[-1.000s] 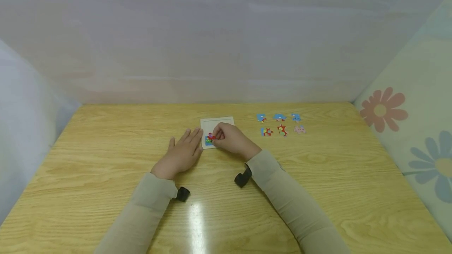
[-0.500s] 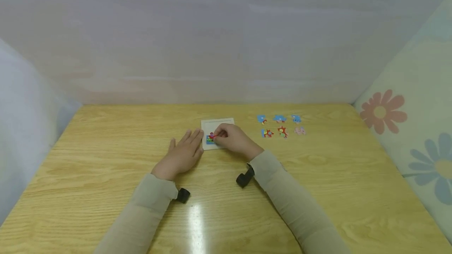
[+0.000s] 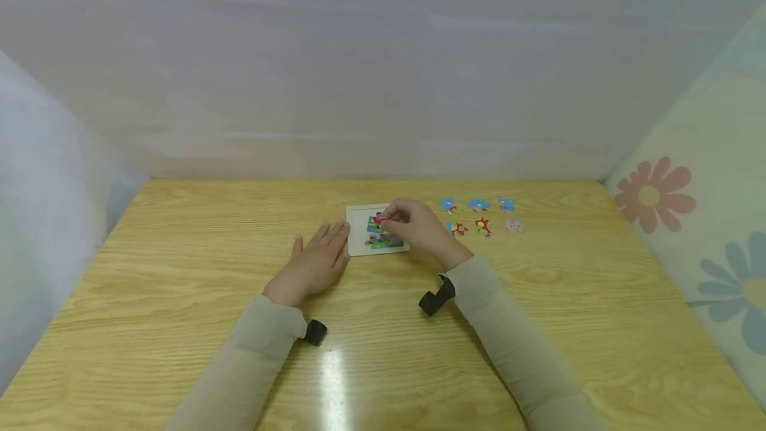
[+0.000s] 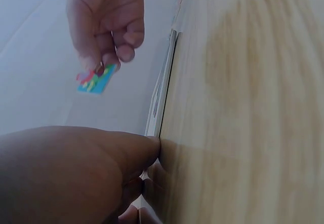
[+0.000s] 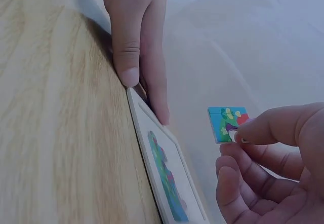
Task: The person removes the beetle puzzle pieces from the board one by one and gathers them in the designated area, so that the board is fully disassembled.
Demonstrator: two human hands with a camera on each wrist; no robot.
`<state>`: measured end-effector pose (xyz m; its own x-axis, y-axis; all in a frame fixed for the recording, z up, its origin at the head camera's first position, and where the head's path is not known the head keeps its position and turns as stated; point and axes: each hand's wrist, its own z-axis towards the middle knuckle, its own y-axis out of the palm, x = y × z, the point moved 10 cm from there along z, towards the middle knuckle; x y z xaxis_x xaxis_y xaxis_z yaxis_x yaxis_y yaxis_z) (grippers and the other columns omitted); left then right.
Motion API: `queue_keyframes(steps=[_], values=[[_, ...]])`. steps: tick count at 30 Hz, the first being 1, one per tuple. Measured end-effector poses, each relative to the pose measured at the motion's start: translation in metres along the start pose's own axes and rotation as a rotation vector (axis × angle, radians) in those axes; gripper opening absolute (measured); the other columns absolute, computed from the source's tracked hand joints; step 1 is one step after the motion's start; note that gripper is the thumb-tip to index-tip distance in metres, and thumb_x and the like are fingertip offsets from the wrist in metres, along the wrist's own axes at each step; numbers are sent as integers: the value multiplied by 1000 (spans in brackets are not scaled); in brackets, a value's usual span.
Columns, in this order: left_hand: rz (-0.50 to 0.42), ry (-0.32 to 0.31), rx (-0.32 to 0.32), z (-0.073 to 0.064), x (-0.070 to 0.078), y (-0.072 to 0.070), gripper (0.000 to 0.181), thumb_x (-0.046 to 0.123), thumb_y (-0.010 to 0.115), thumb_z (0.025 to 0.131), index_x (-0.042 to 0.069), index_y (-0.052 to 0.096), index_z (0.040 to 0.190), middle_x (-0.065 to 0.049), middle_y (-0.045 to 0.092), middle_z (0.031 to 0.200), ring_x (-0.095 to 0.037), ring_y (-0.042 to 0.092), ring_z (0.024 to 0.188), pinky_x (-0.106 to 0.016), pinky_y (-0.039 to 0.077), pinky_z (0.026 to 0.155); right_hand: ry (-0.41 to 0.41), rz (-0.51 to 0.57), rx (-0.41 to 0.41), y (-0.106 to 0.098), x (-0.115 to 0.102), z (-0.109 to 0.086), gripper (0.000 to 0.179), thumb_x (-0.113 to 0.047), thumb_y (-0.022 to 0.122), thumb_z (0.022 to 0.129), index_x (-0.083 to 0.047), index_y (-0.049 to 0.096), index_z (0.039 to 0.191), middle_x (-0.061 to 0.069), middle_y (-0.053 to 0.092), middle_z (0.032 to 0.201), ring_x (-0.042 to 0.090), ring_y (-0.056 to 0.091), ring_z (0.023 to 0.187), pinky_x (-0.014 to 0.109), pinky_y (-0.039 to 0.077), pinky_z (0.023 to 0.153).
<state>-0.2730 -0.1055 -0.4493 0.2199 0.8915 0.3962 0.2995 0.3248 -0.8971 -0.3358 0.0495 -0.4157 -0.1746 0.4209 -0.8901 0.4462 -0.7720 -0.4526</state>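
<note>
My right hand (image 3: 421, 228) pinches a jigsaw puzzle piece (image 5: 227, 124) between thumb and fingertips. The piece is blue with green, yellow and red print, and is held up off the puzzle tray (image 3: 359, 245). That tray is white with a raised rim and lies on the table. Joined puzzle pieces (image 5: 167, 176) with green and blue print lie along its near side, partly behind the held piece in the head view. My left hand (image 3: 314, 261) lies with extended fingers at the tray's left edge, its fingertips touching the rim.
Several loose puzzle pieces (image 3: 479, 205) lie in two rows on the wooden table (image 3: 574, 298), right of the tray. Upper ones are mostly blue; lower ones show red and pink (image 3: 512, 225). A pale wall (image 3: 383, 72) stands behind the table.
My right hand has lifted the puzzle piece from the tray's near left corner and moved it right and away. The joined pieces in the tray have come into view. My left hand stays at the rim.
</note>
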Motion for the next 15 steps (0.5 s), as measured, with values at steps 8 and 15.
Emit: queue_keyframes(steps=[8,15], values=[[17,6,-6,0,-1,0,61,31,36,111,10,13,164,-9,8,170,-35,4,155,-75,0,113,12,-7,12,-25,5,-24,11,-17,67,99,-9,69,107,9,68,97,30,66,87,43,58,77],[13,11,-13,0,0,1,62,30,37,111,9,12,164,-10,7,170,-35,2,155,-75,-1,112,48,-27,10,-50,12,-44,16,-17,68,99,-9,71,112,8,70,98,35,69,90,46,59,82]])
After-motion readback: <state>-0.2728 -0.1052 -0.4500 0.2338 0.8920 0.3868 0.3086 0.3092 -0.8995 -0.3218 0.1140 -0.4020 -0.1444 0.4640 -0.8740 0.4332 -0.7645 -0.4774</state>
